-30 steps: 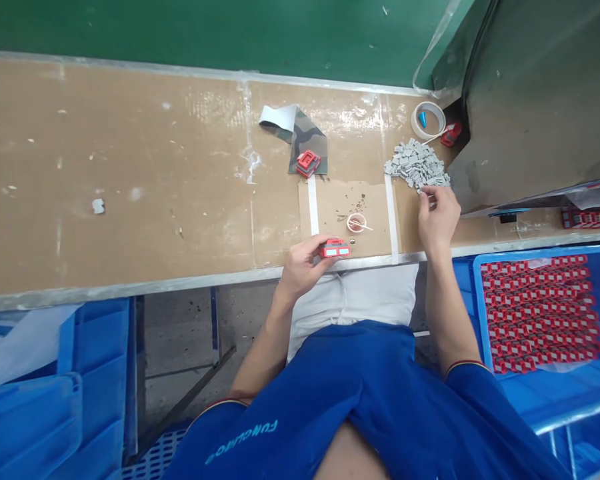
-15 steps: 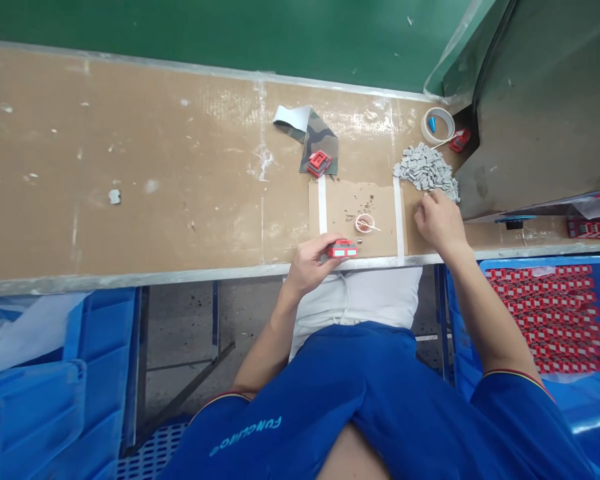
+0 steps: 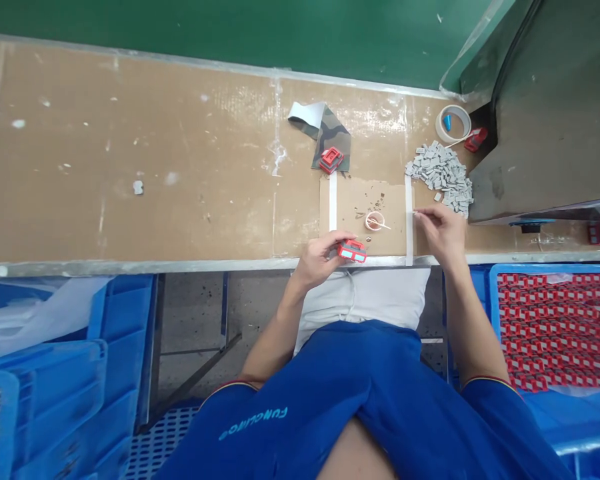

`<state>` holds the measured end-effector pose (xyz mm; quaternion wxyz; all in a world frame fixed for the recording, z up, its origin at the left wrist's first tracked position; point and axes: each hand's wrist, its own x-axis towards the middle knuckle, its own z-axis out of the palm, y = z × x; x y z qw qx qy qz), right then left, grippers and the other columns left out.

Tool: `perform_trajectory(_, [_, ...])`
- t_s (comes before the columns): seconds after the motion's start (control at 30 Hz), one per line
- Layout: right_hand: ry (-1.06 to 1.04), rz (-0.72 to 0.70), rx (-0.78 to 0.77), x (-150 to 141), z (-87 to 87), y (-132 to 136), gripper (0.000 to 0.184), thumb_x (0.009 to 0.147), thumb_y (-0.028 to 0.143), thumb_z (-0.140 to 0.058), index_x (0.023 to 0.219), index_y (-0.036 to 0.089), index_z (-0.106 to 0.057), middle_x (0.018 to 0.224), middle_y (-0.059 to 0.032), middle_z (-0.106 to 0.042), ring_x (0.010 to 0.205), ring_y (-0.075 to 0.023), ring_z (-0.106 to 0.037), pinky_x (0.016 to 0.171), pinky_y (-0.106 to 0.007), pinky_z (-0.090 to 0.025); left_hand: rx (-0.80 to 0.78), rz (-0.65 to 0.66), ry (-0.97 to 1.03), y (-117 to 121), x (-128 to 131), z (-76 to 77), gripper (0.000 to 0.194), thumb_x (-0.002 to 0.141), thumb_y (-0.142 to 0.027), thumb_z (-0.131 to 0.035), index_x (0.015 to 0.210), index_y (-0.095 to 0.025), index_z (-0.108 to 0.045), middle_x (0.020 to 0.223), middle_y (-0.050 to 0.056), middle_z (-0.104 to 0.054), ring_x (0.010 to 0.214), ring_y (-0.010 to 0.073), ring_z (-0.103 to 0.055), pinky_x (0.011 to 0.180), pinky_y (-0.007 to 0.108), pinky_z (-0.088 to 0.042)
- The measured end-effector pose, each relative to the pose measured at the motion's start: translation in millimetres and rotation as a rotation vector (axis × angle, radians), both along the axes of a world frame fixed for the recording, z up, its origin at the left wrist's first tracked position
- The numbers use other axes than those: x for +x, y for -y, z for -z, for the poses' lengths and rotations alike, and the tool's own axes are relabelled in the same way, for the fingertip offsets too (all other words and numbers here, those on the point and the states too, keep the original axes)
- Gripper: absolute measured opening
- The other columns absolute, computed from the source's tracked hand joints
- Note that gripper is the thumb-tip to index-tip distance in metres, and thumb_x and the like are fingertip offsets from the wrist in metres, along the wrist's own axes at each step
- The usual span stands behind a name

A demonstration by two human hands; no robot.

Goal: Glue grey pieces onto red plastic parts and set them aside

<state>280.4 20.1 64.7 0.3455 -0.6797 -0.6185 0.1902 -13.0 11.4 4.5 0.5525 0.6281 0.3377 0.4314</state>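
My left hand (image 3: pixel 320 260) grips a small red part with white faces (image 3: pixel 351 251) at the bench's front edge. My right hand (image 3: pixel 443 230) is pinched on a small grey piece, just below a heap of several grey pieces (image 3: pixel 443 173). Between the hands, a small round cup with a stick in it (image 3: pixel 375 221) sits on a taped-down cardboard patch (image 3: pixel 370 200).
Another red part (image 3: pixel 331 159) lies on a camouflage cloth (image 3: pixel 325 130). A roll of tape (image 3: pixel 452 123) sits at the back right beside a dark metal machine (image 3: pixel 555 113). A blue crate of red parts (image 3: pixel 555 327) is at my right; blue crates (image 3: pixel 55 373) stand lower left.
My right hand has drawn back from the grey heap toward the cardboard patch, fingers pinched. The left hand keeps hold of the red part. The view has shifted left.
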Motion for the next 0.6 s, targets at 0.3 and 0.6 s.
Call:
perform_trajectory(0.3, [-0.346, -0.314, -0.013, -92, -23.3, 41, 0.009, 0.096, 0.028, -0.071, 0.095, 0.024, -0.079, 0.092, -0.0034, -0.079, 0.083, -0.0176, -0.073, 0.071, -0.030, -0.060, 0.074, 0.035, -0.035, -1, -2, -1.6, 0.037, 0.094, -0.037, -0.075, 0.127, -0.022, -0.077, 0.121, 0.011, -0.082, 0.108, 0.0230, -0.080, 0.097, 0.035, -0.063])
perform_trajectory(0.6, [-0.211, -0.328, -0.033, -91, -18.0, 45, 0.010, 0.098, 0.024, -0.069, 0.090, 0.022, -0.074, 0.086, -0.0024, -0.072, 0.077, -0.0163, -0.066, 0.068, -0.029, -0.054, 0.094, 0.059, -0.054, -1, -3, -3.5, 0.032, 0.093, -0.033, -0.076, 0.122, -0.022, -0.079, 0.120, 0.010, -0.083, 0.108, 0.0220, -0.080, 0.097, 0.032, -0.063])
